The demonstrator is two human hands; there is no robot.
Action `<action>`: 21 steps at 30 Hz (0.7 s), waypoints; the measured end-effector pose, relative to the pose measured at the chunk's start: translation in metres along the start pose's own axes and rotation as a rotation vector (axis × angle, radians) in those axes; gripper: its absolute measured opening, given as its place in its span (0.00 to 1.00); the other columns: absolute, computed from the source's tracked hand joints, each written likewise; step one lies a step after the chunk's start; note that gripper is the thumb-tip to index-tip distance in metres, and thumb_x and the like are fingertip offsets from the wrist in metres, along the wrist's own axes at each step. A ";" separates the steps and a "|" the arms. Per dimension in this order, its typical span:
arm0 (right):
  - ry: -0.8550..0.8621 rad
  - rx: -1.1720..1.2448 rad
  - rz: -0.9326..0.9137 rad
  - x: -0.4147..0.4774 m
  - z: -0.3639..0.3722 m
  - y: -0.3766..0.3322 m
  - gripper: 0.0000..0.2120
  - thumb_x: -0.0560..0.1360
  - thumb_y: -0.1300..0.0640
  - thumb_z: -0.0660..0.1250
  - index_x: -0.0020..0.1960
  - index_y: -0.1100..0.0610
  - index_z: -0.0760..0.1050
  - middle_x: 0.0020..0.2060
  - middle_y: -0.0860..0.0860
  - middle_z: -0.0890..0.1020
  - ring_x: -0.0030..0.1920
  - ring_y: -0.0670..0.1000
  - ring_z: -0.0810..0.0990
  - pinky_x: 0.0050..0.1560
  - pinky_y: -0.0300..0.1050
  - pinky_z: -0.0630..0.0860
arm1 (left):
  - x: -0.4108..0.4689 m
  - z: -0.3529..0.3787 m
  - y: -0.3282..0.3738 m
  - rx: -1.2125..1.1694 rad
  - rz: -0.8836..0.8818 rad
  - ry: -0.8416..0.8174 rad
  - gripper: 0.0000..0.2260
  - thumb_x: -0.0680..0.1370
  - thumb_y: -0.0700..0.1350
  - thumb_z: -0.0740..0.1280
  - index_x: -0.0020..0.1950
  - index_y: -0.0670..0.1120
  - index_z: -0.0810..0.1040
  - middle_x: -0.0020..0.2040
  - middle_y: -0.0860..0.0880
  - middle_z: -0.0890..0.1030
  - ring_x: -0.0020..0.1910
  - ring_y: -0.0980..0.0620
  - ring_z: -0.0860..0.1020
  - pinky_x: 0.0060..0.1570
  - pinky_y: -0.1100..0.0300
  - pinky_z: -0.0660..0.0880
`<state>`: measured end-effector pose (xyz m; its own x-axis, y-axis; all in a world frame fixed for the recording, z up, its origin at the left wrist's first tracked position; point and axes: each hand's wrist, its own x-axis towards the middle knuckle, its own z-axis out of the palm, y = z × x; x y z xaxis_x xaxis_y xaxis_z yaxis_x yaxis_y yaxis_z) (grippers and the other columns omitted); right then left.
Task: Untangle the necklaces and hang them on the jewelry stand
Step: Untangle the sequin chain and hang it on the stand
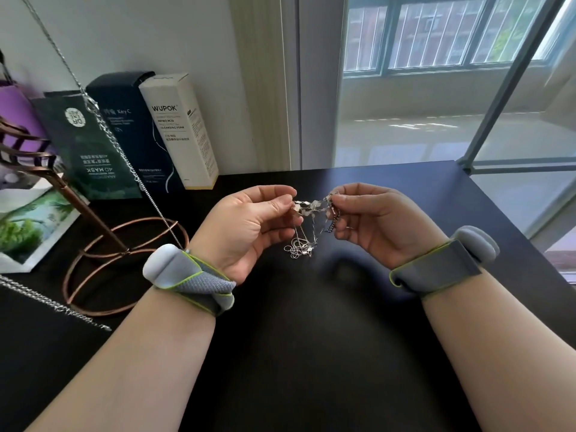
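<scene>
A tangle of thin silver necklaces (307,226) hangs between my two hands above the black table (311,353). One strand with flat square links is stretched between my fingertips; loose loops dangle below it. My left hand (249,226) pinches the left end of that strand. My right hand (371,222) pinches the right end, where a darker bead chain also hangs. The copper jewelry stand (93,232) is at the left, with a long silver chain (118,141) hanging down across it.
Three cosmetic boxes (149,132) lean against the wall behind the stand. A white picture card (34,226) lies at the far left, and another chain (53,302) lies on the table there. A glass wall borders the table's right edge.
</scene>
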<state>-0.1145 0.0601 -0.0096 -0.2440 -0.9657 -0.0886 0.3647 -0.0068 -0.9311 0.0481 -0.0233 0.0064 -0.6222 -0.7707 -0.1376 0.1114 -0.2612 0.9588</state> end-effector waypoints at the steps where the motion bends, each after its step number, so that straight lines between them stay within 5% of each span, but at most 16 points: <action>1: 0.001 0.010 0.000 0.000 -0.001 -0.001 0.06 0.64 0.61 0.68 0.41 0.60 0.77 0.30 0.54 0.80 0.27 0.48 0.73 0.32 0.40 0.72 | -0.001 0.000 0.000 -0.002 -0.001 0.001 0.04 0.76 0.37 0.64 0.46 0.43 0.79 0.33 0.48 0.79 0.34 0.52 0.80 0.36 0.61 0.76; 21: -0.019 0.093 0.009 -0.004 -0.007 -0.007 0.05 0.65 0.61 0.66 0.41 0.59 0.76 0.32 0.53 0.79 0.29 0.47 0.72 0.33 0.40 0.71 | -0.013 -0.003 -0.008 0.111 0.007 0.028 0.05 0.73 0.33 0.66 0.44 0.42 0.79 0.34 0.48 0.81 0.34 0.52 0.80 0.34 0.63 0.76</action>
<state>-0.1228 0.0655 -0.0051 -0.2238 -0.9705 -0.0894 0.4488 -0.0212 -0.8934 0.0576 -0.0133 -0.0003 -0.5999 -0.7884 -0.1361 0.0280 -0.1906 0.9813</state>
